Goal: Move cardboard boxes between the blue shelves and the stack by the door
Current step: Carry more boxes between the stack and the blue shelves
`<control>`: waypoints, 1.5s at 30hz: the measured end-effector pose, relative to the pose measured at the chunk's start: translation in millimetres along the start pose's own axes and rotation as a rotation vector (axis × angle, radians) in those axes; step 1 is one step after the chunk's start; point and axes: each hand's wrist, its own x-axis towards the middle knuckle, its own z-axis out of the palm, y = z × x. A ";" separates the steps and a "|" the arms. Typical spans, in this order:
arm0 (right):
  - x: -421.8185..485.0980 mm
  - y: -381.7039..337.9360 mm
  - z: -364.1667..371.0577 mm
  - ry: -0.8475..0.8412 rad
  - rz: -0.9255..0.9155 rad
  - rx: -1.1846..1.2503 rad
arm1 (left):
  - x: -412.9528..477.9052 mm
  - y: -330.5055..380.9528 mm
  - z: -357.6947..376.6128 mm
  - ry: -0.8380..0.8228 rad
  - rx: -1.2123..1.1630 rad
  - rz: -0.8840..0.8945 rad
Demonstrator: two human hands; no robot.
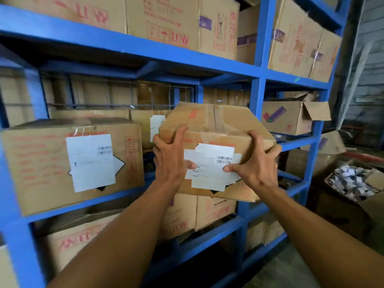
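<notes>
Gripping the box [216,121] near both front corners: left hand [170,154] and right hand [255,163] are each clamped on it, fingers hooked over the top edge. It's tilted at the front edge of the blue shelf [124,44], middle level. Looks dented but stiff, probably light-ish; I'd support it underneath. The open carton [340,204] far right holds what looks like paper scraps [353,181].

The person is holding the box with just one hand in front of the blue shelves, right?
Not one hand: two. The head view shows the left hand and the right hand both holding the cardboard box in front of the blue shelves.
</notes>
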 end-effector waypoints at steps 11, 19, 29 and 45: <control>78.5 22.5 72.0 -0.190 -0.223 0.179 | 12.9 -0.5 24.6 0.215 0.149 -0.193; 101.6 42.7 100.6 -0.342 -0.321 0.254 | 5.8 15.7 44.4 0.310 0.317 -0.331; 119.9 44.3 115.9 -0.140 -0.730 -0.130 | 17.9 3.1 50.8 0.217 0.959 0.023; 138.9 30.1 218.9 0.342 -0.831 -0.022 | 75.9 -68.0 86.1 0.541 0.852 0.263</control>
